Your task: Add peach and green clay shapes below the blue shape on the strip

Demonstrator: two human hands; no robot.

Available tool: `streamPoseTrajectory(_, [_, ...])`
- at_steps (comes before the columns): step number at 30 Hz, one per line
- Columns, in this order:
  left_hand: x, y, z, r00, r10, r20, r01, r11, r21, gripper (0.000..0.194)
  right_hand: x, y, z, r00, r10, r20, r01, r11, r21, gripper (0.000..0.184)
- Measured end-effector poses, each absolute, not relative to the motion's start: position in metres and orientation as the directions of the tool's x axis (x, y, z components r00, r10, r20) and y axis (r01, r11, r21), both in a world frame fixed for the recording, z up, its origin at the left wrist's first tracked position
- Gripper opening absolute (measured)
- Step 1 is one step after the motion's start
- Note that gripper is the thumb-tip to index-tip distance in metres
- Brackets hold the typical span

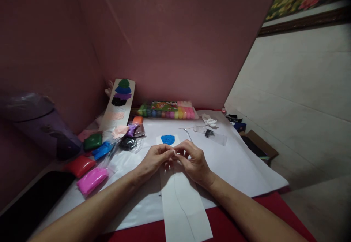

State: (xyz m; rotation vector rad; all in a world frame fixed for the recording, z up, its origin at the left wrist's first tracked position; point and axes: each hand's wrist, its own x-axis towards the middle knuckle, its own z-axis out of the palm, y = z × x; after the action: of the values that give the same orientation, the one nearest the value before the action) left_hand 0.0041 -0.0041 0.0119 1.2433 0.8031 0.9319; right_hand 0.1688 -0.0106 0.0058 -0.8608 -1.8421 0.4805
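Observation:
My left hand and my right hand meet fingertip to fingertip over a long white paper strip that lies on the white sheet. Both hands are pinched together on something small and pale that I cannot make out. A blue clay patch sits on the strip's far end, just beyond my fingers. A thin pencil line runs down the strip.
Clay packets lie at left: pink, red, blue, green, black. A sample strip with coloured patches leans on the wall. A multicolour clay box stands behind. Plastic bags lie at right, a dark phone at near left.

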Motion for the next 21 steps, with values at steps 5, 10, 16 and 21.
streamPoseTrajectory(5, [0.0057,-0.0049,0.0120,0.362,0.932,0.007,-0.104,0.033,0.994,0.029,0.1707,-0.0081,0.0042,-0.296,0.741,0.603,0.339,0.672,-0.659,0.023])
streamPoseTrajectory(10, [0.0055,-0.0046,0.0113,0.353,0.935,0.014,-0.093,0.020,0.995,0.033,0.1703,-0.0088,0.0048,-0.281,0.712,0.643,0.330,0.701,-0.632,0.009])
streamPoseTrajectory(16, [0.0049,-0.0030,0.0092,0.384,0.923,0.014,-0.074,0.016,0.997,0.032,0.1703,-0.0090,0.0048,-0.270,0.725,0.633,0.335,0.687,-0.645,0.011])
streamPoseTrajectory(21, [0.0045,-0.0024,0.0059,0.351,0.936,0.034,-0.130,0.012,0.991,0.026,0.1705,-0.0085,0.0045,-0.295,0.755,0.585,0.343,0.655,-0.673,0.017])
